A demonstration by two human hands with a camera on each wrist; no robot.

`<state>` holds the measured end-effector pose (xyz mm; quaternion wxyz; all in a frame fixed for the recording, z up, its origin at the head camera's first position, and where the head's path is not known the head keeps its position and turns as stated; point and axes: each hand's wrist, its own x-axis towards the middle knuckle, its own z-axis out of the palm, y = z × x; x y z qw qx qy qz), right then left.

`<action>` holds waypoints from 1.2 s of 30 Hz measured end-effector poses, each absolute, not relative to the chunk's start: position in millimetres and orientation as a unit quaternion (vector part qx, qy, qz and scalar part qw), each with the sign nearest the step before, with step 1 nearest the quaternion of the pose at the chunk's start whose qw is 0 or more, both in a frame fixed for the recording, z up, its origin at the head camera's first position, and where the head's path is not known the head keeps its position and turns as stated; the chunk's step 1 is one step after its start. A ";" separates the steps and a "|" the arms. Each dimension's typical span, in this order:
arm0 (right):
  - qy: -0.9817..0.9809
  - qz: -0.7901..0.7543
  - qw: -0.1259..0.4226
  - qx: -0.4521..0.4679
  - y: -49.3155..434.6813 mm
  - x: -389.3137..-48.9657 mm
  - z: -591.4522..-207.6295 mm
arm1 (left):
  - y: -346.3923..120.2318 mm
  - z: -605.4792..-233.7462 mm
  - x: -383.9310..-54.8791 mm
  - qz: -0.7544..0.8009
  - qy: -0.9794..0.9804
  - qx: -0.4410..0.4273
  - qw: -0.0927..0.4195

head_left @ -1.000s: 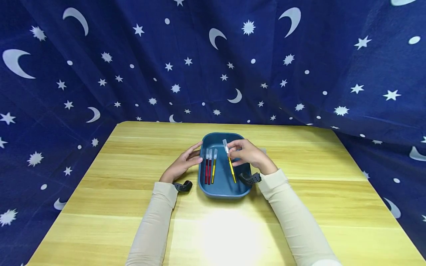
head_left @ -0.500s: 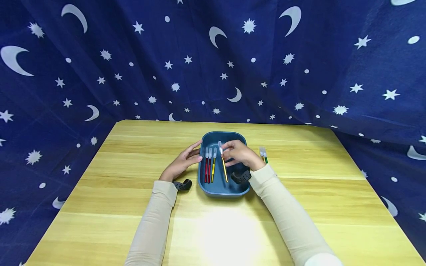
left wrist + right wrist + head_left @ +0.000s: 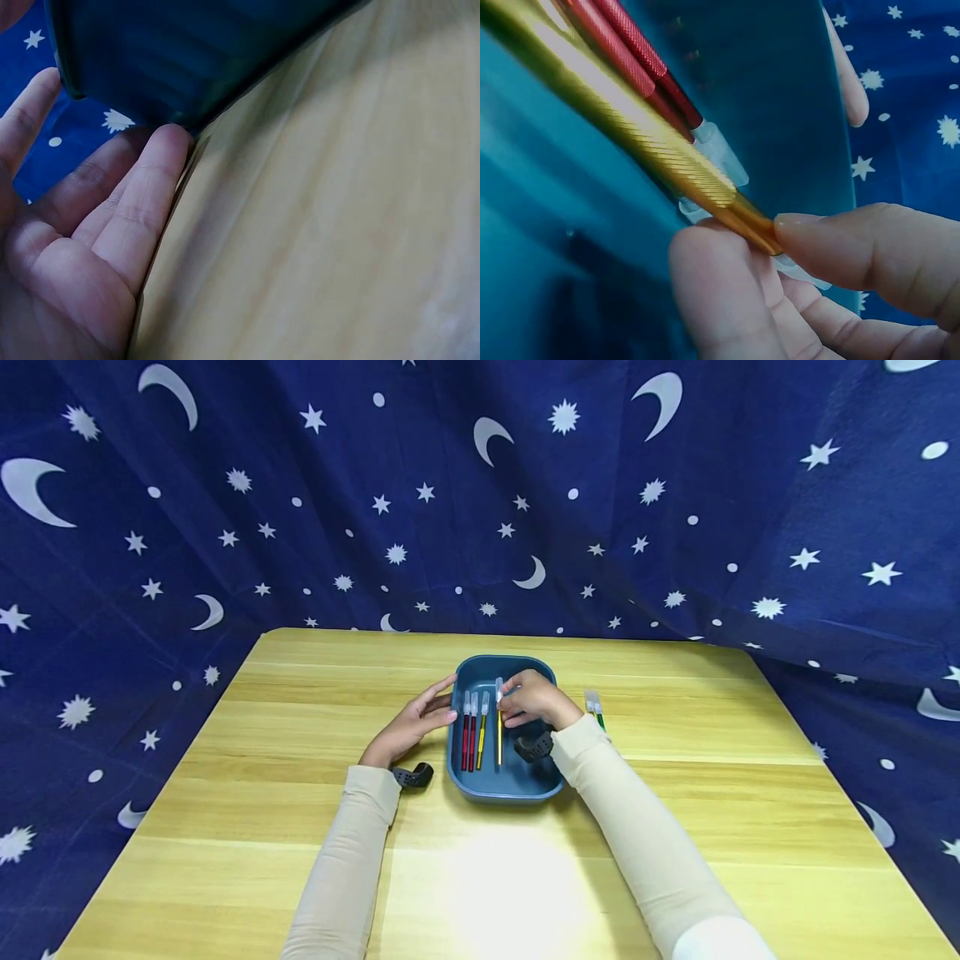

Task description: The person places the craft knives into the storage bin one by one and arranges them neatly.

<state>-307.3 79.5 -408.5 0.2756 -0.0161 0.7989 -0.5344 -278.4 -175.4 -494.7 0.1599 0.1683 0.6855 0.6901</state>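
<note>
A blue rectangular bin (image 3: 510, 797) stands on the table. In it, side by side along the left, lie two red craft knives (image 3: 472, 743) and a gold one (image 3: 482, 745), all with translucent caps. My right hand (image 3: 534, 698) pinches another gold craft knife (image 3: 630, 120) near its capped end, between thumb and fingers. This knife points toward me inside the bin, to the right of the others; whether it touches the floor I cannot tell. My left hand (image 3: 408, 728), fingers extended, rests against the bin's left side, and its fingertips (image 3: 169, 142) meet the wall.
Right of the bin, capped craft knives (image 3: 595, 703) lie on the wooden table (image 3: 712, 735), one showing green, partly hidden behind my right sleeve (image 3: 630, 827). A dark blue curtain (image 3: 480, 568) with moons and stars hangs behind the table.
My right hand has moved left with the gold craft knife, which has turned from slanted to nearly parallel with the others. The knives beside the bin have come into view. My left hand stays put.
</note>
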 end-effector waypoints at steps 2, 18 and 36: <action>0.800 -0.531 0.281 -0.015 78.0 -309.4 -409.4 | -175.5 -494.6 -278.8 0.689 0.687 0.168 0.160; 0.809 -0.505 0.301 -0.001 66.5 -315.3 -418.1 | -173.5 -494.8 -280.0 0.685 0.691 0.169 0.157; 0.822 -0.485 0.298 0.017 52.8 -319.6 -422.7 | -175.5 -494.4 -279.2 0.686 0.690 0.164 0.163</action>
